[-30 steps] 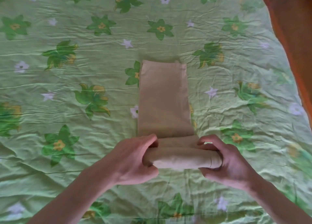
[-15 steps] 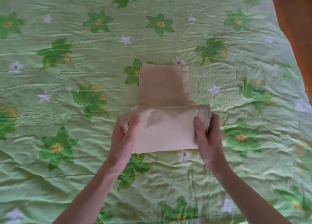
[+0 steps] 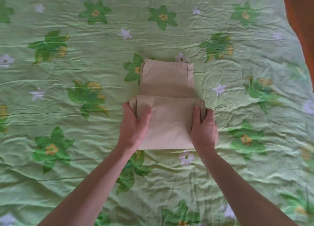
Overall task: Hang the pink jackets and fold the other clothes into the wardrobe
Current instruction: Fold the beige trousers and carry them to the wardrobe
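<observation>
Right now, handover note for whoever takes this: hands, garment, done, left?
Left hand grips the left edge of the folded part of the beige garment, thumb on top.
Right hand grips its right edge, thumb on top.
The garment lies on the green floral bedsheet, near part folded, far part flat.
Left: finish the fold, put it in the wardrobe, not in view. No pink jackets in view.

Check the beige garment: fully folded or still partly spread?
Partly folded. The beige garment has its near part doubled over; a single strip still lies flat beyond it. The left hand and right hand grip the fold's sides.
</observation>
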